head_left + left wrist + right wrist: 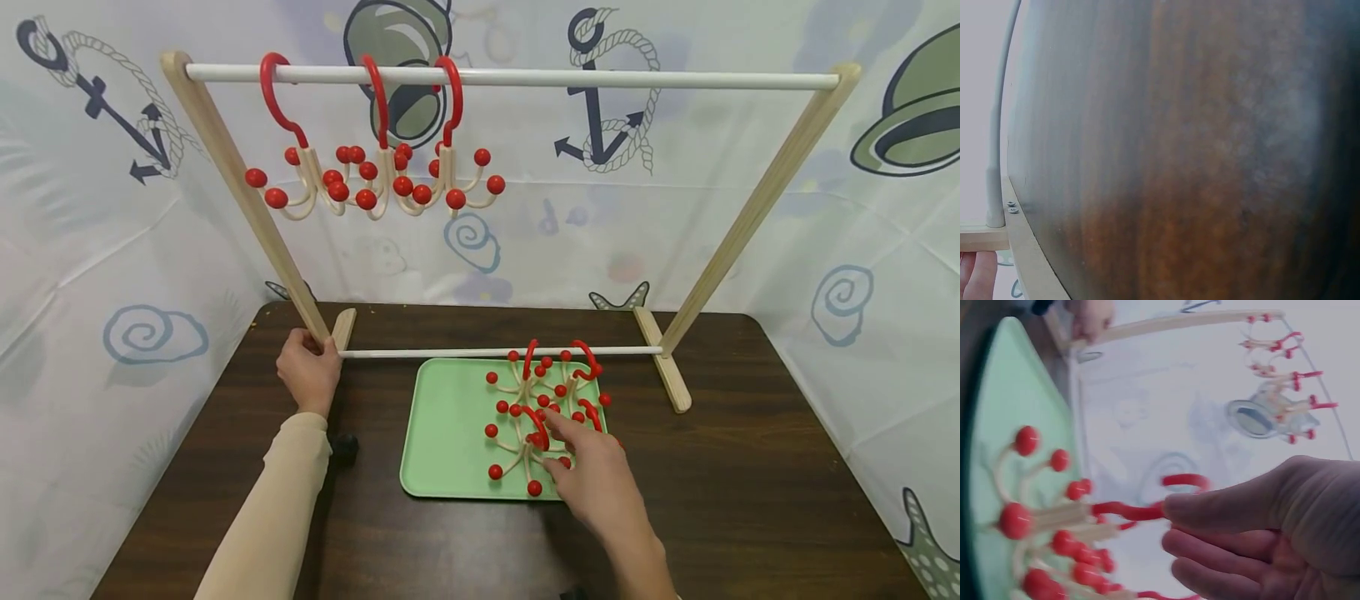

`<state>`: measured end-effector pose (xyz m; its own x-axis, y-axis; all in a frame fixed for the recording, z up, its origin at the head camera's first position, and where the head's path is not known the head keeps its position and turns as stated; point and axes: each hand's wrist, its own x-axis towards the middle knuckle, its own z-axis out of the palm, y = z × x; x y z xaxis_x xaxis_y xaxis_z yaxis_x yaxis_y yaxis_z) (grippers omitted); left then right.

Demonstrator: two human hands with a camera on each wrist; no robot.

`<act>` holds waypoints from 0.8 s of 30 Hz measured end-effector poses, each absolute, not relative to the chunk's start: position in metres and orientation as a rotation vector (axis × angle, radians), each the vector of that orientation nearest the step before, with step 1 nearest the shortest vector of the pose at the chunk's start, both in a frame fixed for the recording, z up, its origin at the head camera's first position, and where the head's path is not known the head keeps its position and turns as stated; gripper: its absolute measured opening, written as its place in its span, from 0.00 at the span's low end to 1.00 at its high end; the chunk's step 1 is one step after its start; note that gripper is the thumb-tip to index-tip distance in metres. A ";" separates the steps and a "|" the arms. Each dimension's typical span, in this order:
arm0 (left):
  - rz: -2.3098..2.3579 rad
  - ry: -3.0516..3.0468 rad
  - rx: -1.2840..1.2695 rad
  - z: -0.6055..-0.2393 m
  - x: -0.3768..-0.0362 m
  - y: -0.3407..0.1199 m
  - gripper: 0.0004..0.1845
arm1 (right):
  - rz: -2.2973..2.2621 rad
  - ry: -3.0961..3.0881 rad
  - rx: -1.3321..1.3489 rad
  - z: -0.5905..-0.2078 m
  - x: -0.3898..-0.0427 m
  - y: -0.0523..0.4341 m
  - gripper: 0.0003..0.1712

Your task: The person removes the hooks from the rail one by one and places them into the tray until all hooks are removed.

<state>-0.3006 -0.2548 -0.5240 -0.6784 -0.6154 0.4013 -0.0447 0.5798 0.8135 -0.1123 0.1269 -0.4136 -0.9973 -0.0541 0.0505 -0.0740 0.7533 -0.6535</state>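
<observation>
In the head view my left hand [309, 371] grips the foot of the rack's left wooden post [247, 187]. Its fingers [980, 275] show beside the wood in the left wrist view. My right hand [596, 467] reaches over the green tray [450, 425], thumb and forefinger spread around the red hook of a hanger [527, 450]. That hanger has pale curved arms tipped with red balls. The right wrist view shows my thumb [1222, 506] overlapping the red hook [1129, 510]. Several similar hangers stand crowded on the tray's right half.
Three like hangers [382, 162] hang from the left part of the white top rail [600, 79]. A lower white bar [390, 354] runs behind the tray. The right post [757, 208] ends in a wooden foot [667, 367] on the dark table [750, 500]. A patterned cloth hangs behind.
</observation>
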 end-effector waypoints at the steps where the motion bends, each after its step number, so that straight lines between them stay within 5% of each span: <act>1: -1.068 -2.122 0.519 -0.524 -0.301 -0.255 0.10 | 1.096 -2.922 0.120 -0.408 -0.111 0.130 0.35; 24: -1.069 -2.124 0.512 -0.519 -0.295 -0.253 0.10 | 1.112 -2.523 0.623 -0.330 -0.136 0.153 0.16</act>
<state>-0.2951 -0.2532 -0.5187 -0.6808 -0.6097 0.4060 -0.0372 0.5823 0.8122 -0.1361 0.1528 -0.3295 -0.8559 -0.2620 0.4459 -0.5059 0.6032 -0.6166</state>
